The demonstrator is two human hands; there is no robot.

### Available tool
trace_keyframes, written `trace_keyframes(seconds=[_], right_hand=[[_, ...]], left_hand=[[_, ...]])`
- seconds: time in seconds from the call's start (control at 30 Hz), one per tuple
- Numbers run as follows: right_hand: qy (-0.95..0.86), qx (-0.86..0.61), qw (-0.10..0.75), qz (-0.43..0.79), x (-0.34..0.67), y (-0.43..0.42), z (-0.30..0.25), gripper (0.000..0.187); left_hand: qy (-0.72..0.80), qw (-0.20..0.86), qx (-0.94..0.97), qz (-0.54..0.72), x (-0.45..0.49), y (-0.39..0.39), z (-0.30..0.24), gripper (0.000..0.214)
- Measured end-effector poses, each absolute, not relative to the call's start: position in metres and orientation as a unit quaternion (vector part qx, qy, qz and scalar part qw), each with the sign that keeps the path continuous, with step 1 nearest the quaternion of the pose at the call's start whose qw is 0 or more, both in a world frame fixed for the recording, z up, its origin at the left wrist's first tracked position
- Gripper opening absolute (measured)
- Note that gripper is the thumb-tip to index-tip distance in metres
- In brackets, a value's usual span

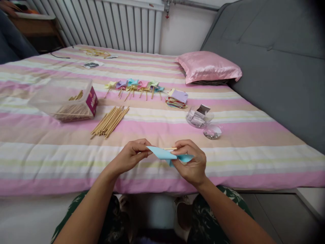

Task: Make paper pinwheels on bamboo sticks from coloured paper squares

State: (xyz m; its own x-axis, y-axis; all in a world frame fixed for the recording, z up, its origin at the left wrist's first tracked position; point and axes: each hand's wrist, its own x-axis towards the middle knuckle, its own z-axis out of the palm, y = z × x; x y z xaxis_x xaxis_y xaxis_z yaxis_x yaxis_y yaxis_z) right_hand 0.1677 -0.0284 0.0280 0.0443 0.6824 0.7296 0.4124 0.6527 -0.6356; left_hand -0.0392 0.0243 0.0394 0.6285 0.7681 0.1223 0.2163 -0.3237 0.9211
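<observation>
Between my hands, above the front edge of the bed, is a light blue paper pinwheel [162,154] with folded blades. My right hand [193,163] is closed around its middle, thumb below and fingers above. A thin wooden stick [170,148] shows just behind the paper, its right end at my right fingertips. My left hand [132,154] is closed, with its fingertips pinched at the paper's left point. Whether those fingers also grip the stick is hidden. Beyond my left hand lies a loose bundle of wooden sticks [110,122].
A clear plastic tub [61,88] holds more sticks. Several pinwheels [143,86] lie in a row beside a stack of coloured paper [177,98]. Two small clear containers [198,117] with small items stand right. A pink pillow [209,67] lies behind; a person's leg [15,37] shows far left.
</observation>
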Motion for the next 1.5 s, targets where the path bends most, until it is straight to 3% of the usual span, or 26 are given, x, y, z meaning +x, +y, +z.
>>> trace_keyframes(seconds=[1.5], right_hand=[[-0.686,-0.384,0.605,0.123,0.1673,-0.0278,0.0306,0.016]], left_hand=[[0.298,0.436,0.784,0.326,-0.0419,0.0265,0.039,0.019]])
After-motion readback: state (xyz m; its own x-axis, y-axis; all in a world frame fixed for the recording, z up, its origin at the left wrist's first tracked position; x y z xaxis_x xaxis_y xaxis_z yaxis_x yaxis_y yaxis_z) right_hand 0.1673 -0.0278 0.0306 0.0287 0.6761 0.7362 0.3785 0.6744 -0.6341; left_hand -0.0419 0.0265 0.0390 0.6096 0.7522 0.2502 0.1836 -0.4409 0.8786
